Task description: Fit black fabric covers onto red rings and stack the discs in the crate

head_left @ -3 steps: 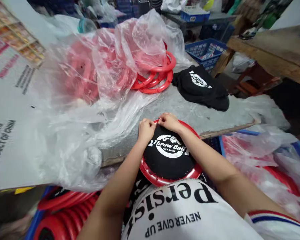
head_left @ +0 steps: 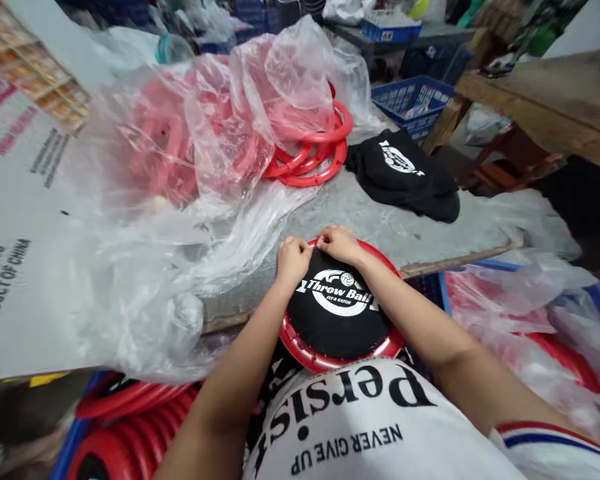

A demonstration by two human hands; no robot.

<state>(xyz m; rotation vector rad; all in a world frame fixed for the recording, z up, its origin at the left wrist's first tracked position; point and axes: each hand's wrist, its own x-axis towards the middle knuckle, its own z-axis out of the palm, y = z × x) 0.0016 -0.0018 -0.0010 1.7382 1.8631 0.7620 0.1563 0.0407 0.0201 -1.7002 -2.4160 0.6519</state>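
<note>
A red plastic ring (head_left: 310, 357) covered with black printed mesh fabric (head_left: 333, 313) rests against my body at the table's near edge. My left hand (head_left: 293, 259) and my right hand (head_left: 337, 243) meet at the ring's far rim. Both are curled into pinches on the edge of the black fabric where it folds over the rim. The fabric bears a white "Throw Ball" logo.
A grey table (head_left: 380, 220) holds loose red rings (head_left: 315, 160), a clear plastic bag of more rings (head_left: 190, 133), and a pile of black fabric covers (head_left: 405, 177). Blue crates of red rings stand at lower left (head_left: 125, 420) and right (head_left: 555, 333). A cardboard box (head_left: 15, 200) stands left.
</note>
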